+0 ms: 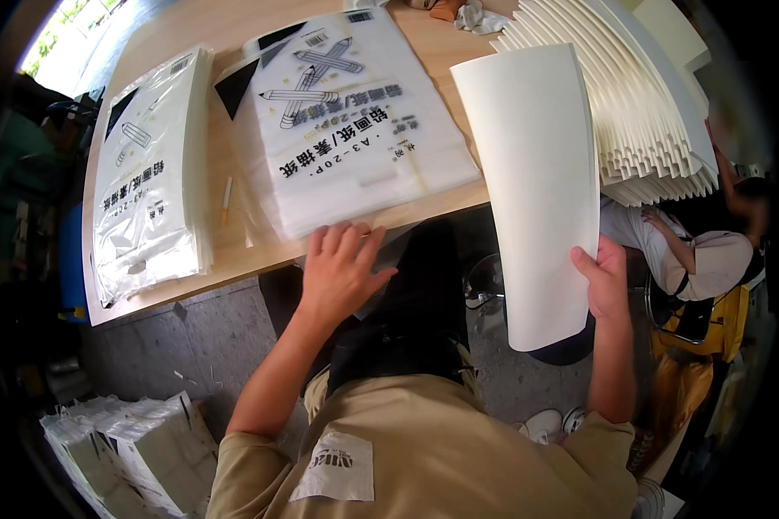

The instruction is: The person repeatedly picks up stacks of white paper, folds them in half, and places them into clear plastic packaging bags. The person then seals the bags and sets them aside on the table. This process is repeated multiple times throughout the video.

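A bundle of white paper sheets (pixel 535 190), bowed lengthwise, is held upright by its right edge in my right hand (pixel 608 277), thumb on the front face. My left hand (pixel 342 268) has its fingers spread, fingertips at the table's front edge, by the mouth of a clear plastic bag. That bag lies on top of several flat printed bags (pixel 363 130) with pencil drawings and black corners. To their left rests a stack of filled paper packs (pixel 147 173) in shiny plastic. Between the two piles lies a cigarette (pixel 227 201).
Fanned bundles of white paper (pixel 614 95) are piled high at the table's right. Another person (pixel 701 246) sits beyond them. White packs (pixel 134 450) stand on the floor at lower left. A round stool (pixel 485 281) is under the table's edge.
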### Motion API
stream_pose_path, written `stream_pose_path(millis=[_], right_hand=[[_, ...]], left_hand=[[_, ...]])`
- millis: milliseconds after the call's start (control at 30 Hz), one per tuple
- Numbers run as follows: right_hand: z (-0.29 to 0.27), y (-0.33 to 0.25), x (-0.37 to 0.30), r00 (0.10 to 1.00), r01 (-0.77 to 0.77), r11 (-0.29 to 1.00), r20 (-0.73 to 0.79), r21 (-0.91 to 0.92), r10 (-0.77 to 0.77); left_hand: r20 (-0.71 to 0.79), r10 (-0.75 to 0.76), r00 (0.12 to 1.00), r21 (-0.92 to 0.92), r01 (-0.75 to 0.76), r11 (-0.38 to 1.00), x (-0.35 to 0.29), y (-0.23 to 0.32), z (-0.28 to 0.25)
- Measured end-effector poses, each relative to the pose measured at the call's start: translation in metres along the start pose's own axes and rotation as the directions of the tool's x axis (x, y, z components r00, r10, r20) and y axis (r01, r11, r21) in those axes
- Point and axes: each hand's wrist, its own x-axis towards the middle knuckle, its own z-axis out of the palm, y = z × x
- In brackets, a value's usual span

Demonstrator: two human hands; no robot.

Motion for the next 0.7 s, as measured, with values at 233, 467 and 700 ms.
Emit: stream_pose_path(millis=[233, 467, 700], right_hand=[[-0.009, 0.023, -0.009, 0.998, -0.022, 0.996, -0.061, 0.084, 0.027], [-0.021, 0.032, -0.014, 0.994, -0.037, 0.999, -0.102, 0.030, 0.040], [-0.039, 0.027, -0.013, 0.987, 0.131, 0.927, 0.132, -0.351, -0.090]], left_hand=[[0.070, 0.062, 0.996, 0.132, -0.071, 0.989, 0.000, -0.017, 0.021], [0.121, -0.212, 0.970, -0.254, 0.237, 0.938, 0.023, -0.025, 0.010], [0.620, -0.398, 0.676, -0.325, 0.683, 0.655, 0.062, -0.049, 0.000]])
